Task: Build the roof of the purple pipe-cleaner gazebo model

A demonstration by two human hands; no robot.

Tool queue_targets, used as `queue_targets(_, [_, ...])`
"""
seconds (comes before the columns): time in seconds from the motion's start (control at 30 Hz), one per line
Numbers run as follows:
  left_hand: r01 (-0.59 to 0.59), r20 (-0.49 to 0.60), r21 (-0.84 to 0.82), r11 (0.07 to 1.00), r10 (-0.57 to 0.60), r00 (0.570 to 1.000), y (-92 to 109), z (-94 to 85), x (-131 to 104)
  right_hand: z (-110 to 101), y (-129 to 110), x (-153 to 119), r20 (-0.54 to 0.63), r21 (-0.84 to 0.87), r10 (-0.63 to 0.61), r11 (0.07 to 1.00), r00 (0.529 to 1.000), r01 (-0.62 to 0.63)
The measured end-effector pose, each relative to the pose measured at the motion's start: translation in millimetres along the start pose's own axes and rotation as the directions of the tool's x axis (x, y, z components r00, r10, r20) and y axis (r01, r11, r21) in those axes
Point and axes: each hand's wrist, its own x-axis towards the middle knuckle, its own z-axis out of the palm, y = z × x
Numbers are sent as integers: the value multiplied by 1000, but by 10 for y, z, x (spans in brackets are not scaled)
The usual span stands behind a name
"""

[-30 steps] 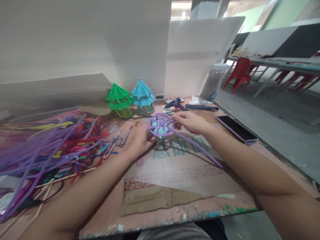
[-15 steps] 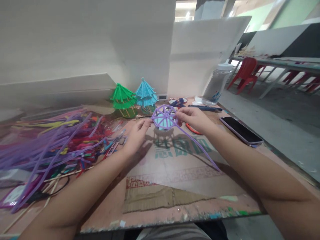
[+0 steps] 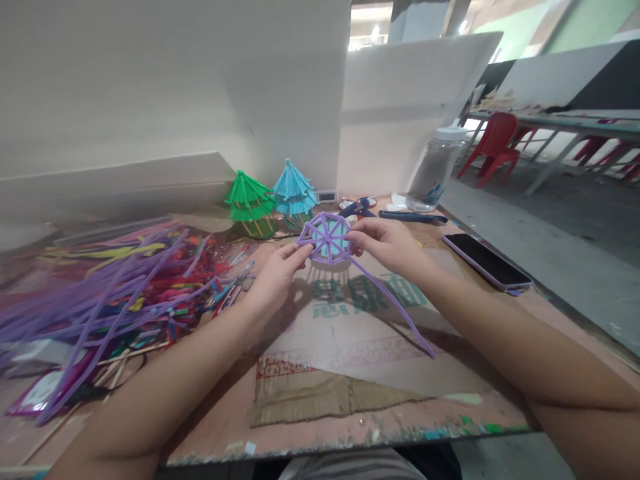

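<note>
A purple wheel-shaped frame (image 3: 329, 238) with spokes meeting at its centre is held above the cardboard sheet. Light blue shows between its spokes. My left hand (image 3: 283, 267) pinches its left edge between thumb and fingers. At the right edge, my right hand (image 3: 385, 243) has its fingers closed on the rim. A long purple strip (image 3: 395, 303) runs from the frame's right side down to the right, its far end loose over the cardboard (image 3: 350, 340).
Purple and coloured strips (image 3: 110, 287) are heaped at the left. Green (image 3: 250, 200) and blue (image 3: 293, 190) umbrella-roofed models stand behind. Pliers (image 3: 357, 205), a dark-handled tool (image 3: 413, 217), a bottle (image 3: 435, 170) and a phone (image 3: 486, 261) lie or stand to the right.
The frame has turned slightly and shows more face-on. My left thumb has moved further over its left edge. The loose strip end has shifted slightly down and left.
</note>
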Motion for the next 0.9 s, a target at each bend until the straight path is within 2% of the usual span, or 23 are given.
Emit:
queue_targets(0.2, [36, 44, 101, 994, -40, 998, -52, -3, 27, 5, -9, -6, -30, -82, -12, 997, 999, 9])
queue_targets(0.43, [-8, 43, 160, 987, 1, 999, -51, -22, 47, 32, -6, -18, -43, -175, -39, 984, 998, 31])
queue_targets(0.57, [8, 75, 129, 992, -18, 997, -78, -66, 105, 11, 14, -3, -49, -149, -22, 989, 999, 15])
queue_targets(0.73, [-18, 121, 85, 996, 8, 993, 4, -113, 137, -44, 29, 17, -54, -120, -12, 993, 998, 6])
queue_targets(0.9, [-49, 115, 139, 989, 33, 993, 50, -122, 121, -49, 12, 13, -54, -96, -19, 995, 998, 14])
